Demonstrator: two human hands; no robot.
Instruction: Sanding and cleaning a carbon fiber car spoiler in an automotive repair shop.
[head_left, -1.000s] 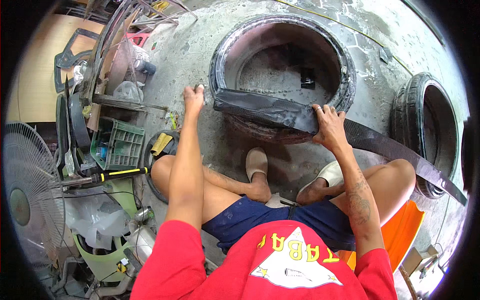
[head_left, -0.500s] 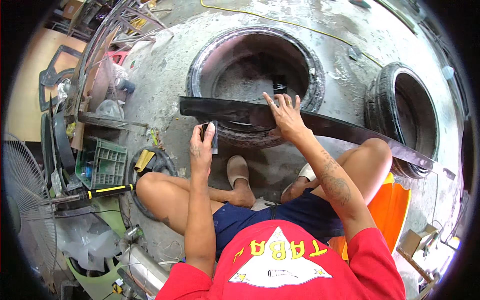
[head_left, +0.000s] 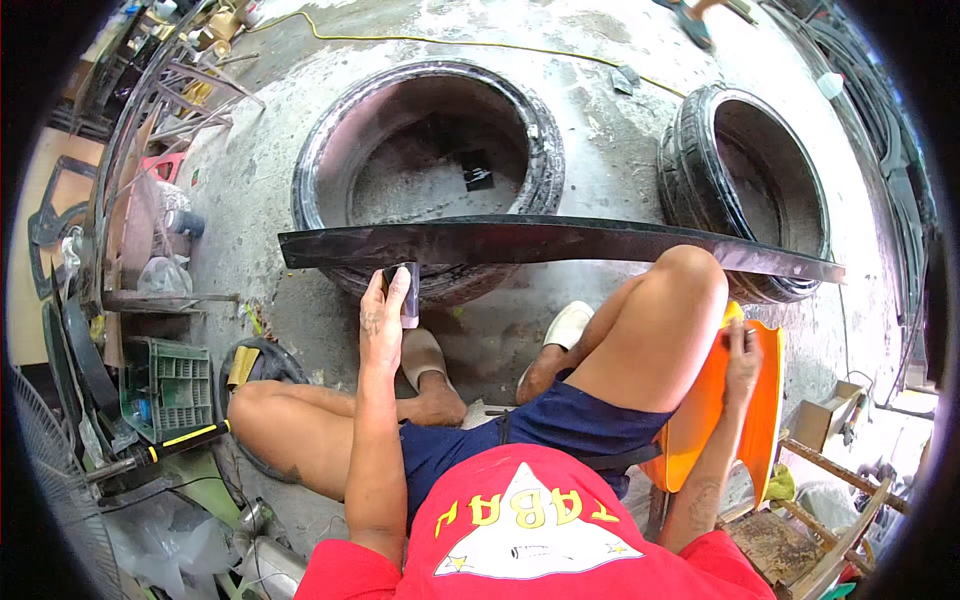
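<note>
My left hand [head_left: 378, 325] is closed around a small dark rectangular block [head_left: 411, 300], held upright just below the near edge of a long black strip-shaped panel [head_left: 470, 243]. The panel lies across a big tyre [head_left: 318, 165] on the left and reaches a second tyre [head_left: 690, 175] on the right, passing by my raised right knee. Off to the right, my right hand [head_left: 741, 365] is over an orange curved plastic piece [head_left: 765, 400], close to a small yellow thing [head_left: 733, 312]. Its fingers are curled together, and what they hold is too small to name.
A green crate [head_left: 165, 385], a fan [head_left: 60, 480] and a black ring-shaped part [head_left: 290, 365] crowd my left. A yellow cable [head_left: 450, 42] crosses the floor behind the tyres. A wooden frame [head_left: 840, 540] stands at lower right. Another person's foot [head_left: 695, 28] shows at the top.
My right hand has left the black panel and moved down to the right beside the orange piece. My left hand still holds the block. The view has shifted right, and a foot appears at the top.
</note>
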